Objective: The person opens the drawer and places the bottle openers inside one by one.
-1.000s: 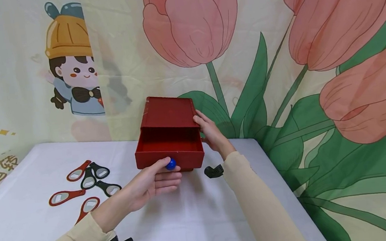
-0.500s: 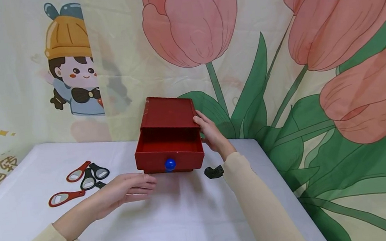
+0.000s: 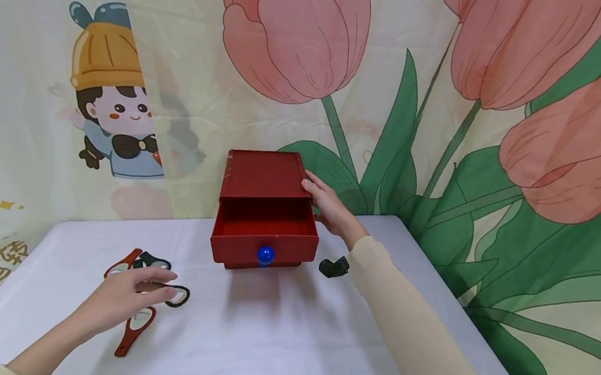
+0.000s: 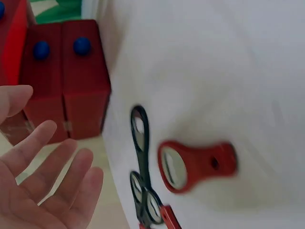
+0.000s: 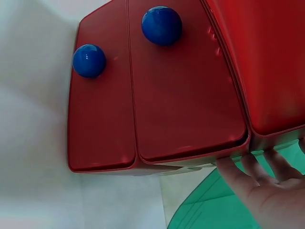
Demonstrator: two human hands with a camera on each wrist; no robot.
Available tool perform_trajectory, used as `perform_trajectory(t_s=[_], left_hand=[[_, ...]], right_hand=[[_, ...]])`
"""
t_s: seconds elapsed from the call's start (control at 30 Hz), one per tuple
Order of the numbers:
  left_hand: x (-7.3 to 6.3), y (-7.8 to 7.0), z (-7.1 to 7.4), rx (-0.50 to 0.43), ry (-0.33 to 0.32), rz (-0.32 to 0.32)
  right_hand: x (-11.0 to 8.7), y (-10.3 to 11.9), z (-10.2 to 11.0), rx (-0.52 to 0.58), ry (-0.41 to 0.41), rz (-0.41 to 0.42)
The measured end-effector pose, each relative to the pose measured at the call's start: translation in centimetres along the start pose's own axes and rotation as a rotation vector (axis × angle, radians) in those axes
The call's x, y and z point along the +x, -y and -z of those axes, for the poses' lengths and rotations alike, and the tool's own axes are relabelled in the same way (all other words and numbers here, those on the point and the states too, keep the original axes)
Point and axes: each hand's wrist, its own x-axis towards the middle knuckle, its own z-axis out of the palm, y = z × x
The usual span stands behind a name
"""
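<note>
A red chest of drawers (image 3: 262, 170) stands at the back of the table. Its top drawer (image 3: 238, 248), with a blue knob (image 3: 266, 254), is pulled out, and no object shows inside. My right hand (image 3: 333, 211) touches the chest's right side, its fingertips against the wall in the right wrist view. Over a group of red and black bottle openers is my left hand (image 3: 120, 299), fingers extended and partly covering them. A red bottle opener (image 3: 128, 341) lies nearest me, and a black bottle opener (image 4: 144, 160) shows in the left wrist view.
The openers lie on a white-covered table (image 3: 275, 361), left of the chest. Two lower drawers with blue knobs (image 5: 162, 26) are closed. A printed cloth backdrop (image 3: 371, 125) with tulips hangs right behind the table.
My left hand has left the top drawer's blue knob and moved left over the bottle openers. The drawer stays pulled out, and my right hand keeps its place.
</note>
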Motion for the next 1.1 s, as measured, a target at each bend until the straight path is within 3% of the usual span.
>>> perform_trajectory(t_s=[0.17,0.47,0.6,0.87,1.1], left_hand=[[-0.6,2.5,0.3,0.146,-0.06,-0.004],[-1.6,5.6,-0.2,0.285,-0.015,0.053],[-1.8,6.3,-0.7,0.314,0.005,0.077],[-1.5,6.8,-1.5,0.447,-0.061,-0.039],[-1.1,6.4,-1.4,0.422,-0.035,-0.025]], right_hand=[[0.0,-0.1,-0.2,0.01,0.003,0.0],[0.1,-0.3,-0.2,0.005,0.005,0.002],[-0.1,0.0,-0.1,0.006,0.005,0.005],[-0.2,0.1,0.0,0.013,0.003,-0.002],[-0.1,0.0,-0.2,0.003,-0.001,-0.001]])
